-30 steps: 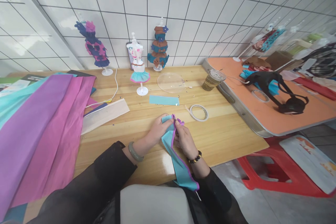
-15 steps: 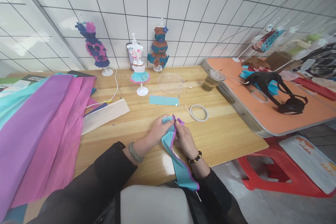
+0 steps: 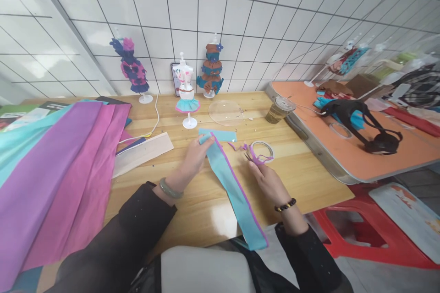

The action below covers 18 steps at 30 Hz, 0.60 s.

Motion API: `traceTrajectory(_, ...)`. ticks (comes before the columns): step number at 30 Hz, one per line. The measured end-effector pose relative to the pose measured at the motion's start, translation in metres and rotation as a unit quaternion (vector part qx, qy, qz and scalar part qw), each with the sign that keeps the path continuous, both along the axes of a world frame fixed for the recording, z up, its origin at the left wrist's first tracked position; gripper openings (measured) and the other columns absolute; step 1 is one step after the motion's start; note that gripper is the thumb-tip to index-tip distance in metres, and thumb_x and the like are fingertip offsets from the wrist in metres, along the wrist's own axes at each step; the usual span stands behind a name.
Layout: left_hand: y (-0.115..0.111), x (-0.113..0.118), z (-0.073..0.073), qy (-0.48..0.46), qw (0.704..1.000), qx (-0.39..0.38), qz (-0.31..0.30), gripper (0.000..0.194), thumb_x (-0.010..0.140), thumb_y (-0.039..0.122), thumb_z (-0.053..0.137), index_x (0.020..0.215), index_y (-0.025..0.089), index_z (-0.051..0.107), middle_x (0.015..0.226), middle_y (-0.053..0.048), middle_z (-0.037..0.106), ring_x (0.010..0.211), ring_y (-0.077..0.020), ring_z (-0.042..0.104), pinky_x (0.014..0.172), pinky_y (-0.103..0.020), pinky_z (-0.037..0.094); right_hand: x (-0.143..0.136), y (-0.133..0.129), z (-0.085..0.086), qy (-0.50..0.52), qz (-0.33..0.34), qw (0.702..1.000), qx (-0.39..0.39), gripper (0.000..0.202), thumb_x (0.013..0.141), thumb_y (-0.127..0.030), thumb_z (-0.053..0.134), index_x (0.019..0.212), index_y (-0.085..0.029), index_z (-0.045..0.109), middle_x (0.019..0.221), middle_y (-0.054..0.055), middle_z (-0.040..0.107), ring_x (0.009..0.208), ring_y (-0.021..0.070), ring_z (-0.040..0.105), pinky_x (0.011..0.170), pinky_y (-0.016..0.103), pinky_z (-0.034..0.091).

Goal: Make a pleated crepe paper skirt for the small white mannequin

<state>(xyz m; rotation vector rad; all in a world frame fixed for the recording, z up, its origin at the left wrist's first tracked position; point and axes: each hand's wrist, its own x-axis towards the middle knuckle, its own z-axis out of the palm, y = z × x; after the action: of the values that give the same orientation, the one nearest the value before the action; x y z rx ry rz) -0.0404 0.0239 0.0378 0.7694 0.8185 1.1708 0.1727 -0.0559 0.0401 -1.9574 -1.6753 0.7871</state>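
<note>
My left hand (image 3: 195,158) pinches the upper end of a long turquoise fabric strip (image 3: 228,178) with a purple edge along its right side. The strip hangs down past the table's front edge. Small scissors (image 3: 248,157), their dark tips pointing left, are in my closed right hand (image 3: 271,185), apart from the strip. Purple loops surround them; I cannot tell handle from trimming there. Thin purple scraps (image 3: 237,146) lie left of the scissors. A roll of tape (image 3: 270,144) is just beyond my right hand. A short turquoise piece (image 3: 225,136) lies behind the strip.
Dressed mini mannequins (image 3: 189,122) and a phone (image 3: 175,78) stand along the wall. A clear disc (image 3: 225,113) and a lidded cup (image 3: 279,111) are farther back. Folded fabrics (image 3: 68,160) cover the left. An orange table (image 3: 347,160) and red stool (image 3: 343,219) stand right.
My hands have moved apart: the left up and left with the strip's end, the right to the right with the scissors. The strip is now stretched out straighter, and purple scraps show on the table.
</note>
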Motion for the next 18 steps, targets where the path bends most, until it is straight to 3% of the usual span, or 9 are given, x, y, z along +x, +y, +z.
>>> traceTrajectory(4,0.018,-0.019,0.013,0.027,0.999,-0.006,0.029,0.026,0.068,0.036,0.073,0.079,0.014,0.062,0.071,-0.003,0.068,0.061,-0.0148,0.063,0.060,-0.028,0.051,0.020,0.000,-0.001,-0.176,0.018,0.982,-0.062,0.048,0.089,-0.056,0.035,0.096,-0.019,0.066,0.083,0.011,0.069,0.079,0.0257,0.066,0.061,0.029,0.041)
traceTrajectory(6,0.024,-0.028,0.020,0.031,0.999,0.000,0.039,0.026,0.070,0.036,0.071,0.081,0.015,0.061,0.071,-0.004,0.069,0.063,-0.0165,0.065,0.060,-0.029,0.052,0.026,0.000,0.001,-0.227,0.033,0.973,-0.034,0.045,0.090,-0.052,0.036,0.086,-0.018,0.066,0.078,0.011,0.068,0.072,0.0234,0.065,0.059,0.029,0.041)
traceTrajectory(9,0.029,-0.041,0.031,0.042,0.998,0.006,0.050,0.026,0.072,0.037,0.069,0.083,0.015,0.061,0.073,-0.005,0.070,0.063,-0.0168,0.066,0.060,-0.029,0.053,0.025,-0.001,0.015,-0.309,0.006,0.950,0.045,0.046,0.090,-0.049,0.040,0.070,-0.016,0.065,0.069,0.014,0.065,0.071,0.0250,0.063,0.062,0.031,0.041)
traceTrajectory(11,0.030,-0.048,0.040,0.051,0.997,0.021,0.049,0.026,0.073,0.037,0.068,0.081,0.014,0.062,0.074,-0.006,0.070,0.063,-0.0161,0.065,0.060,-0.028,0.052,0.014,0.002,0.029,-0.308,0.006,0.946,0.095,0.046,0.090,-0.047,0.040,0.068,-0.016,0.065,0.069,0.015,0.064,0.075,0.0255,0.062,0.065,0.032,0.040)
traceTrajectory(14,0.030,-0.056,0.050,0.065,0.996,0.055,0.035,0.028,0.073,0.039,0.068,0.078,0.013,0.062,0.075,-0.008,0.071,0.062,-0.0156,0.065,0.059,-0.027,0.052,-0.016,0.014,0.047,-0.242,0.079,0.958,0.134,0.044,0.093,-0.044,0.034,0.076,-0.018,0.065,0.076,0.011,0.067,0.075,0.0215,0.061,0.063,0.028,0.039)
traceTrajectory(18,0.030,-0.067,0.058,0.069,0.995,0.071,0.031,0.031,0.074,0.041,0.067,0.082,0.012,0.063,0.078,-0.010,0.071,0.060,-0.0161,0.065,0.057,-0.027,0.052,-0.042,0.038,0.052,-0.259,0.138,0.955,0.049,0.037,0.091,-0.038,0.036,0.075,-0.018,0.063,0.070,0.007,0.066,0.065,0.0177,0.059,0.056,0.025,0.034)
